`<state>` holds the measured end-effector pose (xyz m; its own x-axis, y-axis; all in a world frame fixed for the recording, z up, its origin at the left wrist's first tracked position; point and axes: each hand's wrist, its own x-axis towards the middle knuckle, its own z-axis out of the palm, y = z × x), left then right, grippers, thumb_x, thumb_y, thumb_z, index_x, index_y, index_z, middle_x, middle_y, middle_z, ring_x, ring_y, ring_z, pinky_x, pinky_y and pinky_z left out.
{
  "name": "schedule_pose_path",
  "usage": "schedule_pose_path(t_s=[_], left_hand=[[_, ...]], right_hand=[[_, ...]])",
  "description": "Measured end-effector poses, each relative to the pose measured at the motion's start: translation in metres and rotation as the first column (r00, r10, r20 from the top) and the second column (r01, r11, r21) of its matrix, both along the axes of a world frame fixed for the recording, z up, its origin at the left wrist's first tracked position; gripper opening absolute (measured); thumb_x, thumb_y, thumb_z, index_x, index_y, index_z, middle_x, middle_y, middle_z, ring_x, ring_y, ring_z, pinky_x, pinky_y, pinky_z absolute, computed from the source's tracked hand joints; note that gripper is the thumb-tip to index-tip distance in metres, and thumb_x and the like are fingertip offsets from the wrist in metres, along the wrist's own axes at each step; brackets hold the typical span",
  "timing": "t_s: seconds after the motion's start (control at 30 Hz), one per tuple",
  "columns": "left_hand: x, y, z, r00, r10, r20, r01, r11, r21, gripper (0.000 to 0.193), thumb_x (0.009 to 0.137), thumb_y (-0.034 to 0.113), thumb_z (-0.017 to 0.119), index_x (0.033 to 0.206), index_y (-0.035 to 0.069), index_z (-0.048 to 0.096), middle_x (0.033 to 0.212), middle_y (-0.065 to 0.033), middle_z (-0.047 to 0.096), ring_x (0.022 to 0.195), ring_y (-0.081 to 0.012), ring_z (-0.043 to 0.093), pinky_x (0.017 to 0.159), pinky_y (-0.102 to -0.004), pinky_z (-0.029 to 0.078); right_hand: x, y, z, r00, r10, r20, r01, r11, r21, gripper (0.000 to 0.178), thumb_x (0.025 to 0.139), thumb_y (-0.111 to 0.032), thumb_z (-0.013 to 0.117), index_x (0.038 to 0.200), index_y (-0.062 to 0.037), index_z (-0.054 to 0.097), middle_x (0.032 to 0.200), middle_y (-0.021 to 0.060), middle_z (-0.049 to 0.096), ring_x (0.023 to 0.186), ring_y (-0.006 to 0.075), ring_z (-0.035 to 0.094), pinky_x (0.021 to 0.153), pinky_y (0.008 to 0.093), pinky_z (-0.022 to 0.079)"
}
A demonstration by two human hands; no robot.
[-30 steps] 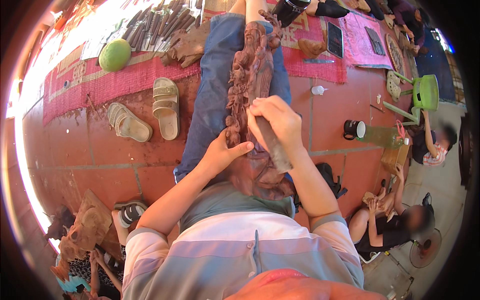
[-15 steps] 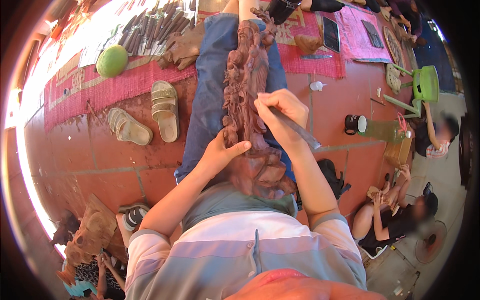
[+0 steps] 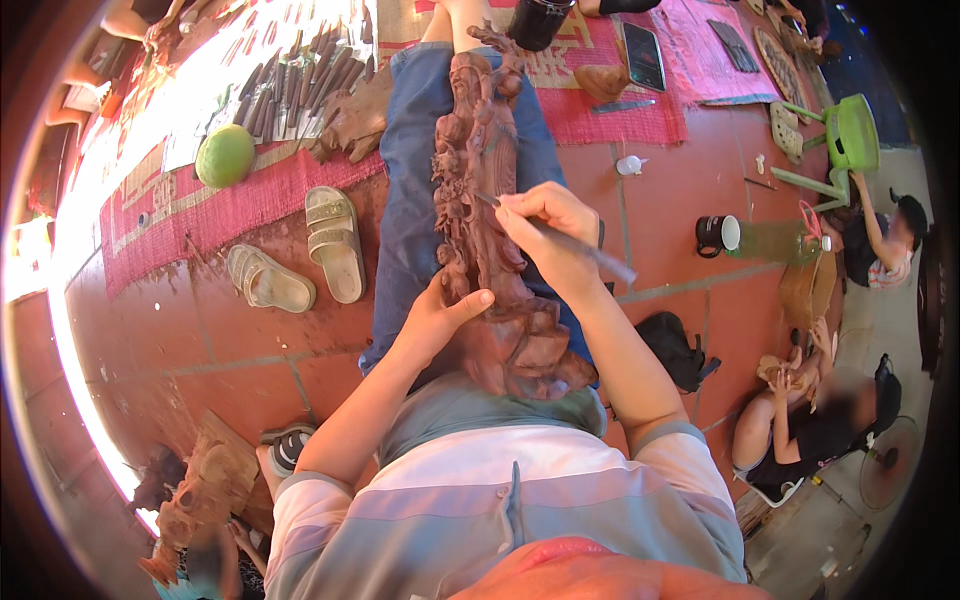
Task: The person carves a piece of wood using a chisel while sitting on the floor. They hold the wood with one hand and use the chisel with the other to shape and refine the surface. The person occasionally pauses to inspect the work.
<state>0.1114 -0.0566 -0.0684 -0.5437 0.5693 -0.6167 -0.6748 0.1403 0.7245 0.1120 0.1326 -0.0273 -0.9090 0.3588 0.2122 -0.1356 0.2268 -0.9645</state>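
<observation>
A reddish-brown wood carving of a robed, bearded figure (image 3: 503, 165) lies lengthwise along my lap, its rocky base (image 3: 530, 355) close to my belly. My left hand (image 3: 437, 320) is wrapped round the carving's lower left side, thumb across the front. In my right hand (image 3: 558, 235) a slim carving chisel (image 3: 608, 264) is held like a pen. Its tip rests at the middle of the figure's robe, and its back end sticks out to the right past my fingers. The blue trousers (image 3: 405, 150) beneath support the carving.
Many carving tools (image 3: 300, 85) lie on the mat at the far left, near a green round fruit (image 3: 225, 157). Sandals (image 3: 335, 245) stand left of my legs. At right are a phone (image 3: 643, 57), small white bottle (image 3: 629, 165), dark mug (image 3: 712, 236), green stool (image 3: 850, 135) and other people.
The whole view has shifted slightly. My right hand has moved a little left with the chisel, whose tip now shows against the robe. My left hand keeps its hold.
</observation>
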Motion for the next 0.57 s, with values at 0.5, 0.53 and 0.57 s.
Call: schedule_pose_path(t_s=[0.5,0.53,0.57], left_hand=[[0.000,0.000,0.007,1.000,-0.017,-0.010,0.017,1.000,-0.022,0.090,0.082,0.039,0.074,0.143,-0.006,0.025,0.141,-0.0165,0.041,0.132,-0.0238,0.037,0.111,-0.0354,0.025],[0.000,0.002,0.011,1.000,-0.008,-0.003,0.008,1.000,-0.019,0.090,0.081,0.039,0.074,0.143,-0.006,0.025,0.141,-0.0164,0.041,0.132,-0.0238,0.037,0.111,-0.0354,0.025],[-0.001,0.002,0.012,1.000,-0.012,0.008,0.012,1.000,-0.019,0.089,0.082,0.038,0.074,0.144,-0.003,0.025,0.141,-0.0140,0.041,0.132,-0.0232,0.037,0.112,-0.0350,0.023]], right_hand=[[0.000,-0.004,0.009,0.998,0.061,-0.012,-0.059,0.994,0.090,0.005,0.077,0.000,0.070,0.079,-0.0009,0.065,0.081,0.0099,0.066,0.075,0.0159,0.065,0.067,0.0259,0.051],[-0.001,-0.003,0.011,0.999,0.021,-0.029,-0.018,0.994,0.109,0.005,0.078,0.000,0.070,0.079,-0.0013,0.065,0.084,0.0099,0.066,0.077,0.0164,0.066,0.068,0.0251,0.051],[-0.004,-0.003,0.013,0.999,-0.019,-0.046,0.024,0.991,0.128,0.005,0.078,-0.001,0.070,0.080,-0.0018,0.065,0.087,0.0099,0.066,0.079,0.0168,0.067,0.069,0.0243,0.052]])
